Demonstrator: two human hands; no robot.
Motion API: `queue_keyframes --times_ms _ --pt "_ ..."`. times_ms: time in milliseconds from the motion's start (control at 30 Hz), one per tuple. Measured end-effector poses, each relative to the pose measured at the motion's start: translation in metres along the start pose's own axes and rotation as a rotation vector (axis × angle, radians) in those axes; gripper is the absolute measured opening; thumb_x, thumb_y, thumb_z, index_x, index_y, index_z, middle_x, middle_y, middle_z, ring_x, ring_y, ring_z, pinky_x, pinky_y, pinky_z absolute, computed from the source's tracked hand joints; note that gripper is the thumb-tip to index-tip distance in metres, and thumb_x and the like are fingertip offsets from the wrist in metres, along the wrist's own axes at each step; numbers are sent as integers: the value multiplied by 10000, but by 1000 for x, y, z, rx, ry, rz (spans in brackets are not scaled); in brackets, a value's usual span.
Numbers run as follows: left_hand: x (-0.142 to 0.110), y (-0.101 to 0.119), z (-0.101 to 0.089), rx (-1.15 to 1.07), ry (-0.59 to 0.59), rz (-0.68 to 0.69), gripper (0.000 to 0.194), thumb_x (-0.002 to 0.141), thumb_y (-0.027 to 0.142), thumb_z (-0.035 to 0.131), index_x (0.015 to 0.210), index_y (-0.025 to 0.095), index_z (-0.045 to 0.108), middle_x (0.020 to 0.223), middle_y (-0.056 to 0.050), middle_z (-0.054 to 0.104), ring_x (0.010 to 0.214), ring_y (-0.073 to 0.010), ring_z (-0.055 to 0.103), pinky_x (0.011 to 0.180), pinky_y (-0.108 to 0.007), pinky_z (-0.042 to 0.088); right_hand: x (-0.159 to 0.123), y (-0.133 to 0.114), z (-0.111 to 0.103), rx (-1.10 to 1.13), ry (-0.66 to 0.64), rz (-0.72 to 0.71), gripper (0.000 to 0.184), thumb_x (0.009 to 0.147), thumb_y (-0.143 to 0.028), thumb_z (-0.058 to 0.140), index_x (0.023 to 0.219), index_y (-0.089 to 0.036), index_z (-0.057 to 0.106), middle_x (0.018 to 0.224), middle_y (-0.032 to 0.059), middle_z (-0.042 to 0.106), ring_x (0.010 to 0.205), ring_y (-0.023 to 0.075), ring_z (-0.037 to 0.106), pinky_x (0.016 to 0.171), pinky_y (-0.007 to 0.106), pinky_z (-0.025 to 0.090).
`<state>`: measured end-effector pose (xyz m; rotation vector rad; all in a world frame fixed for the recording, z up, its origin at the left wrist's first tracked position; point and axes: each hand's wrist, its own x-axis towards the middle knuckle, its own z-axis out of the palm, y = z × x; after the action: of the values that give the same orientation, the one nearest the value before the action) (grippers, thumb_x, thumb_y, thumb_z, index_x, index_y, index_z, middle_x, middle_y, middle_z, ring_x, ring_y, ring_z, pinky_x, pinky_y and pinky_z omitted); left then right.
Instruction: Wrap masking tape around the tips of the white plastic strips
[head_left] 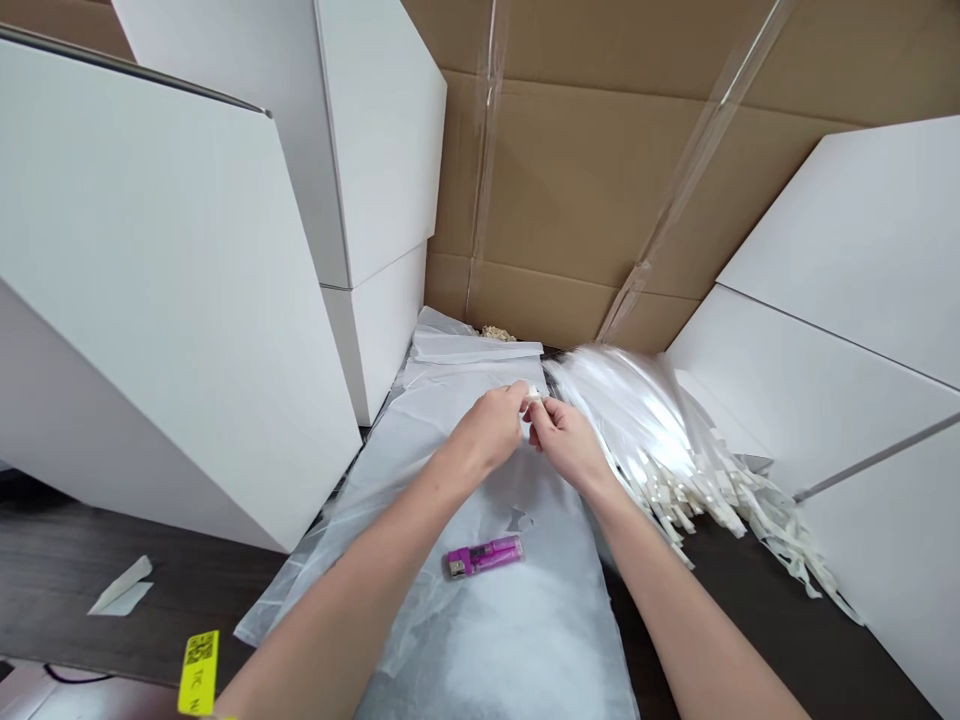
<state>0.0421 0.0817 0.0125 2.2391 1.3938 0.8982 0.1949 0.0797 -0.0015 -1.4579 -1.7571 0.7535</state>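
My left hand (pixel 487 425) and my right hand (pixel 566 440) meet above a translucent plastic sheet (pixel 405 480), their fingertips pinching a small white piece (pixel 534 396) of strip or tape. Most of that piece is hidden by my fingers. Just right of my right hand, a fan of glossy white plastic strips (pixel 645 430) spreads out, with cream-coloured ends. A purple disposable lighter (pixel 484 557) lies on the sheet below my hands, touching neither.
Large white panels (pixel 150 280) stand at the left and more (pixel 847 300) lean at the right, with a taped cardboard wall (pixel 577 180) behind. The dark wooden tabletop (pixel 75 540) holds a white paper scrap (pixel 120 588). A yellow QR-code tag (pixel 199 672) hangs near my left wrist.
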Motion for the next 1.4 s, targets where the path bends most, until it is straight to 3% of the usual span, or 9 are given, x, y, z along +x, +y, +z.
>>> queue_keyframes --times_ms 233,500,733,900,1133,1200,1300,1400 --pt "2 1 -1 -243 -65 -26 136 828 137 415 708 190 449 687 22 557 651 -128 470 608 -239 322 -5 16 0 98 -42 -81 435 967 -555 414 854 -199 636 723 23 655 671 175 590 631 279 416" --pt "5 -10 5 -493 -220 -75 360 933 430 433 694 167 486 651 24 454 584 -98 359 566 -233 288 -5 28 2 112 -45 -178 367 971 -482 440 813 -198 611 811 30 672 742 180 583 695 277 444" --pt "0 -10 -12 -729 -465 -172 476 864 609 570 787 139 590 626 39 374 559 -80 299 525 -226 221 4 44 2 85 95 -446 378 954 -520 517 812 -214 685 993 86 689 977 229 621 935 366 471" --pt "-2 -12 -23 -783 -601 -245 481 806 622 667 800 143 636 631 42 378 571 -77 301 529 -232 199 7 51 1 106 70 -512 381 957 -554 542 884 -232 733 1017 85 728 1028 238 639 960 393 488" --pt "0 -20 -26 -794 -746 -361 596 673 674 780 935 143 713 642 41 440 560 -69 291 509 -247 152 8 50 -5 -19 12 -634 292 993 -417 534 932 -245 762 1041 70 751 1126 247 643 984 421 526" --pt "0 -23 -25 -800 -764 -403 588 627 634 833 923 145 700 631 47 454 538 -59 264 500 -249 133 9 46 -8 -41 -51 -685 266 1004 -329 509 1010 -251 764 1095 56 752 1251 251 599 1066 449 496" --pt "-2 -25 -21 -818 -756 -446 567 597 593 866 885 152 657 617 46 492 513 -52 264 486 -242 141 10 34 -18 -59 -274 -757 345 985 -185 476 1224 -271 710 1271 33 699 1426 237 453 1208 489 362" --pt "-4 -21 -18 -812 -691 -370 509 691 561 812 968 163 657 616 35 527 528 -70 347 483 -232 188 12 16 -36 -102 -474 -750 508 937 -75 414 1331 -290 652 1383 10 628 1518 210 283 1239 484 310"
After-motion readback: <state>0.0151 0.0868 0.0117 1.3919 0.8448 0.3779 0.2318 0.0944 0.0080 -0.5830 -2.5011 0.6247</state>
